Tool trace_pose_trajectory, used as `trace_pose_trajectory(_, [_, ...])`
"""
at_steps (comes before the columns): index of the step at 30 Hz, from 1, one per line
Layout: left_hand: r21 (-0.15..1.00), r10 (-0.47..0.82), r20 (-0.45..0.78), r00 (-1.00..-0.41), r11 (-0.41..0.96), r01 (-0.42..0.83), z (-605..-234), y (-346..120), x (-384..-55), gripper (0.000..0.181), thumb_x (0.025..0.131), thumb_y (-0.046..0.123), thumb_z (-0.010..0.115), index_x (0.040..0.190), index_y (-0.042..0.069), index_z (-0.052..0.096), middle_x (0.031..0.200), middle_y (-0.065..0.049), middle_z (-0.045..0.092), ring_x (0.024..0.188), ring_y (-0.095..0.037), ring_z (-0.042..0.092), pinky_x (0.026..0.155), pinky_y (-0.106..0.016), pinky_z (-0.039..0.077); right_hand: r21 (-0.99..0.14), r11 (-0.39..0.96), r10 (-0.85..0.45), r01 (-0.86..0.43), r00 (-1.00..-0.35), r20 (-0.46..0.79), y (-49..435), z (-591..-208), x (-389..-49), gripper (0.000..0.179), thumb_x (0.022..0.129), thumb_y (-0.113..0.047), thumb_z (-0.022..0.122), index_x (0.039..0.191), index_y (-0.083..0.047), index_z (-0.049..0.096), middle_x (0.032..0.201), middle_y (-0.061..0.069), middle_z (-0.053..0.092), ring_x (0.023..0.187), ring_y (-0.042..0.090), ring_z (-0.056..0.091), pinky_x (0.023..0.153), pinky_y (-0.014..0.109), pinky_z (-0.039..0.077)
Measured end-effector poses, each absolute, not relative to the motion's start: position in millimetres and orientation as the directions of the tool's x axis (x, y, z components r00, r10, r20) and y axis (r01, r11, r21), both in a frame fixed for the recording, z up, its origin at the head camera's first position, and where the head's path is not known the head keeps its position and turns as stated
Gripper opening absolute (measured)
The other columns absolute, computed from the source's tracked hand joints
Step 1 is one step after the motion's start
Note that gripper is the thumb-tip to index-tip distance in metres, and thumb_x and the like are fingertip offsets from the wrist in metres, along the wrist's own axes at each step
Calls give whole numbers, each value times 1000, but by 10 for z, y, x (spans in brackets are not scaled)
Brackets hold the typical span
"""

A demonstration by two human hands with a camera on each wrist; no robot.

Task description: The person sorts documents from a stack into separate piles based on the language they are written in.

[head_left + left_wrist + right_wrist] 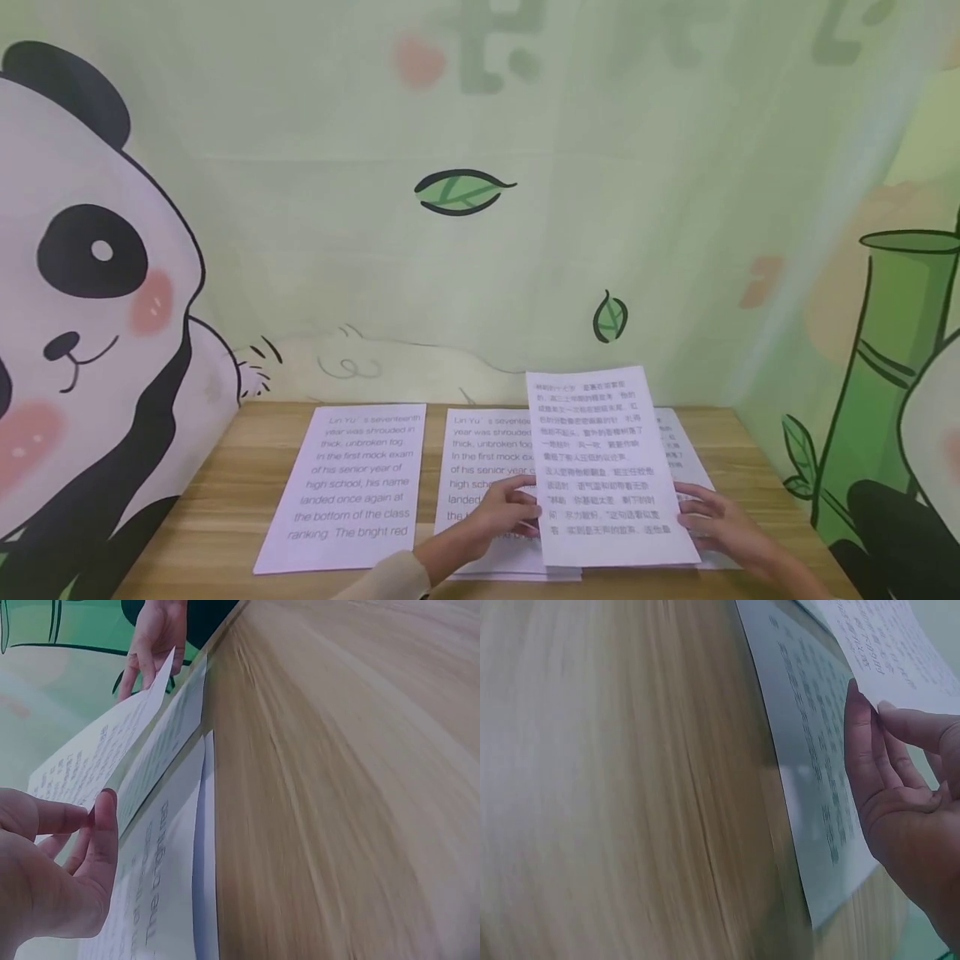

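Observation:
A white sheet of paper (600, 467) printed with Chinese text is held up above the table by both hands. My left hand (495, 517) pinches its left edge between thumb and fingers, while the right hand (723, 525) grips the right edge near the lower corner. Under it, partly covered, lie sheets with English text (480, 454) and, to the right, another Chinese-text sheet (678, 458). In the left wrist view, the raised paper (97, 750) stands tilted clear of those below. The right wrist view shows the thumb on the paper's near face and fingers behind.
Another English-text sheet (360, 483) lies at the left on the wooden table (217, 500). Behind the table's far edge hangs a green backdrop (300, 208) with painted pandas, leaves and bamboo.

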State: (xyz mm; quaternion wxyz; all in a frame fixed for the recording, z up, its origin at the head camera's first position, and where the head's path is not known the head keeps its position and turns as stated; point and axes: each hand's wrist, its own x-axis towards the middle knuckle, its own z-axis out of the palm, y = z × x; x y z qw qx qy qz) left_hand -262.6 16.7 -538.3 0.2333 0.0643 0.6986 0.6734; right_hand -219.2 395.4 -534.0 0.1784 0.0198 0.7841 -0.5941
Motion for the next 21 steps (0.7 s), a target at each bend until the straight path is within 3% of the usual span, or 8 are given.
trace_pose_trajectory(5, [974,416,-223,-882,56,-220,-5378,334,-2600,56,89,-5,66,144,-1,53,100,-12,71,77,-15,70,74,-33,64,-925,286,-158,249,-940,-302,4109,-5339,-2160,69,101,-19,64,155,5,30,130,11,63,107,14,65,90,39,60])
trace_pose_trajectory(11, [973,421,-220,-880,35,-227,-5357,500,-2573,56,89,-7,66,143,-1,54,99,-12,70,75,-15,70,73,-33,64,-921,270,-123,279,-939,-320,4249,-5321,-2126,66,100,-19,65,155,1,35,123,4,65,105,14,64,89,37,59])
trace_pose_trajectory(14, [974,411,-220,-885,35,-225,-5367,585,-2574,54,89,-5,66,142,0,55,99,-11,70,76,-14,70,73,-32,64,-915,283,-89,288,-942,-324,4305,-5311,-2122,65,100,-21,65,155,-2,37,132,20,62,110,16,64,91,40,59])
trace_pose_trajectory(17, [974,390,-216,-895,27,-223,-5394,680,-2566,52,89,-4,67,140,-1,57,98,-10,71,75,-12,70,71,-30,64,-910,302,-69,284,-945,-318,4376,-5290,-2121,62,100,-23,64,156,-8,41,146,37,45,115,16,62,95,42,58])
trace_pose_trajectory(19, [974,382,-216,-899,17,-227,-5411,743,-2554,52,89,-4,67,139,-1,57,97,-9,72,74,-11,70,70,-30,63,-915,297,-78,274,-948,-309,4443,-5276,-2116,55,101,-22,62,153,-20,47,153,40,34,115,13,62,95,41,58])
trace_pose_trajectory(21, [973,382,-213,-900,2,-230,-5427,811,-2546,52,89,-4,67,139,-2,57,96,-9,73,72,-11,69,69,-29,63,-920,291,-100,264,-948,-303,4526,-5263,-2111,46,102,-22,61,145,-35,55,152,41,35,111,9,63,94,38,59])
